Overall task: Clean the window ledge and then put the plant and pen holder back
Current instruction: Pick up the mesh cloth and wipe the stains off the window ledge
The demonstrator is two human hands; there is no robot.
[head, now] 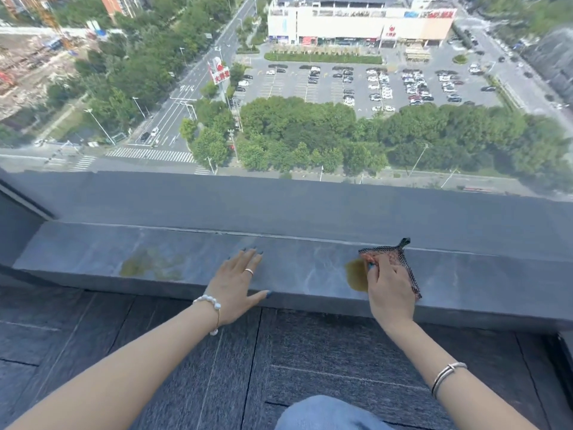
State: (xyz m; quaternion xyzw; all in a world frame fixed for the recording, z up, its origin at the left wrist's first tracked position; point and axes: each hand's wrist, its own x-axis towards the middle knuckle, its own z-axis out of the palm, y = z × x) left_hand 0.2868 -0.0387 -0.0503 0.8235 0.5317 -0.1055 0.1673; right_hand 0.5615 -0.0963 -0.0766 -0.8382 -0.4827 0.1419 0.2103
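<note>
On the right side of the ledge, the right hand (391,287) is closed over a scrubbing pad (392,259) wrapped in black netting, pressing it flat against the stone with the fingers curled on top and a knotted tail of net sticking up behind. Just beside the pad, touching its near edge, lies a yellowish-brown stain (356,274). The pad looks soft and light, so it should fold under the palm; gripping it from above, as now, seems the sensible hold. The left hand (237,282) rests open and flat, fingers spread, holding nothing, apparently as a brace. Farther left, well apart, a second, fainter stain (152,265) marks the window ledge (297,268), which looks hard, smooth and likely slick when wet. Neither plant nor pen holder is in view.
</note>
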